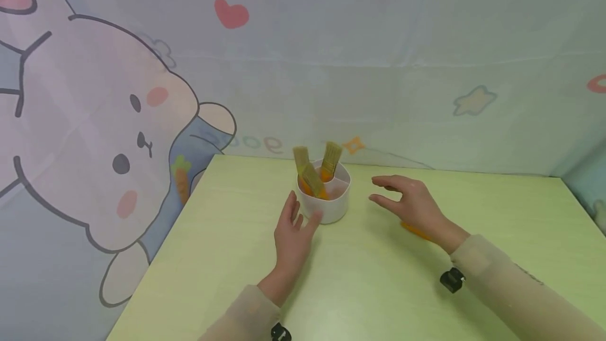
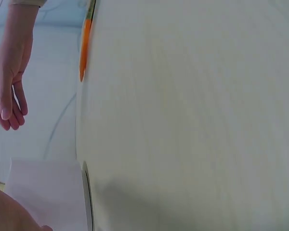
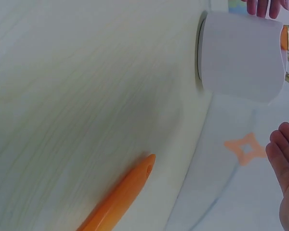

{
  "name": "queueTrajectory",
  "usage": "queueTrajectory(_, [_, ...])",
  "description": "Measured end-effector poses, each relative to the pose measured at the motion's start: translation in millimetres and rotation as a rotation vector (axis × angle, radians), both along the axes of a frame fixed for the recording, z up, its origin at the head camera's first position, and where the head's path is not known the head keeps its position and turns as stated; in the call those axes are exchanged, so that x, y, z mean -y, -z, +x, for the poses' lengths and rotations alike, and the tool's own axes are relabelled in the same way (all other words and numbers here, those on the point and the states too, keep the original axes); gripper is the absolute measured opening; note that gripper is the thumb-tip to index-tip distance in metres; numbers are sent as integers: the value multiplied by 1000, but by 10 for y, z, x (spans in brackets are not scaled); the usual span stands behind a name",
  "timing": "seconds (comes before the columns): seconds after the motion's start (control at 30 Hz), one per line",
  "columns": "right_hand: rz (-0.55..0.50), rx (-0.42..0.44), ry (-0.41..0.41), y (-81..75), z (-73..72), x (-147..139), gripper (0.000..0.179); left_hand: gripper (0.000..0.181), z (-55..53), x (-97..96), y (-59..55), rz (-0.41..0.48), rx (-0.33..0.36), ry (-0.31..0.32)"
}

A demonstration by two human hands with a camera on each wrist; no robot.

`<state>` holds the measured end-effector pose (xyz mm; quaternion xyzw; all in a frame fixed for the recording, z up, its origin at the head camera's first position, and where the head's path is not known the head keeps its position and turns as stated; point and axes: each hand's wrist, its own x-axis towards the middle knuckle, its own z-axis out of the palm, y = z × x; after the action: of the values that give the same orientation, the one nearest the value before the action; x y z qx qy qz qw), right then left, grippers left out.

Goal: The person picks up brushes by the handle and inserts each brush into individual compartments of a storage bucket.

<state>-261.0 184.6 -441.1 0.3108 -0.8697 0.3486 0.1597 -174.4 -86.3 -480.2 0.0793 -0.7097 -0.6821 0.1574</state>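
Note:
A white divided cup (image 1: 331, 210) stands upright with three paintbrushes in it, bristles up: one at the left (image 1: 300, 158), one at the back right (image 1: 332, 154) and one leaning in front (image 1: 312, 180). My left hand (image 1: 292, 238) is at the cup's near left side, thumb and fingers spread close around its wall. To the right of the cup my right hand (image 1: 418, 207) hovers with nothing in it, thumb apart from the fingers. Below it on the table lies another paintbrush, its orange handle (image 3: 118, 199) showing in the right wrist view; in the head view the hand and forearm mostly hide it.
The pale table (image 1: 227, 257) ends at the back against a hanging cloth (image 1: 379, 67) printed with a rabbit and hearts, close behind the cup. Small black devices hang at my left wrist (image 1: 281, 332) and my right wrist (image 1: 452, 280).

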Motion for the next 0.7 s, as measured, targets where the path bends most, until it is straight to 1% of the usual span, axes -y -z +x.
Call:
queueTrajectory(0.1, [15, -2, 4, -4, -4, -32, 42, 84, 1, -58, -19, -6, -11, 0])
queueTrajectory(0.23, [31, 28, 2, -14, 6, -75, 44, 83, -12, -101, -32, -6, -20, -17])
queueTrajectory(0.43, [63, 53, 13, -28, 38, -159, 47, 83, -62, -111, -10, 14, -20, -36])
queueTrajectory(0.7, [98, 68, 32, 18, 89, -303, 47, 82, -134, -120, 7, 50, -10, -68])
